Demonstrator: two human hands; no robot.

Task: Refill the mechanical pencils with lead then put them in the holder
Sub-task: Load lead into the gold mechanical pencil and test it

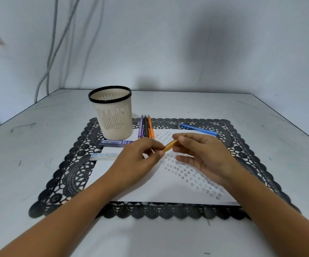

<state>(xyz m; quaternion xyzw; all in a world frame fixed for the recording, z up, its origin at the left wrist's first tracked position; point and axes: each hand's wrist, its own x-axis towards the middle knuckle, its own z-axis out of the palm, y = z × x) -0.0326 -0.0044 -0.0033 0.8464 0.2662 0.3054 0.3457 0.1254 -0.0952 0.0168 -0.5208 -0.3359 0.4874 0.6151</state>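
Both hands hold a yellow-orange mechanical pencil (170, 145) above the paper. My left hand (140, 156) pinches its lower end, and my right hand (200, 151) pinches its upper end with thumb and forefinger. A cream holder (113, 115) with a black rim stands upright at the back left. Purple (141, 127), black (145, 127) and orange (150, 127) pencils lie side by side right of the holder. A blue pencil (199, 129) lies further right. Two lead cases, a dark blue one (115, 142) and a clear one (103, 155), lie in front of the holder.
A white sheet (150, 190) with pencilled star marks lies on a black lace placemat (72, 175) on a grey table (20, 145). A wall with hanging cables (51, 52) stands behind.
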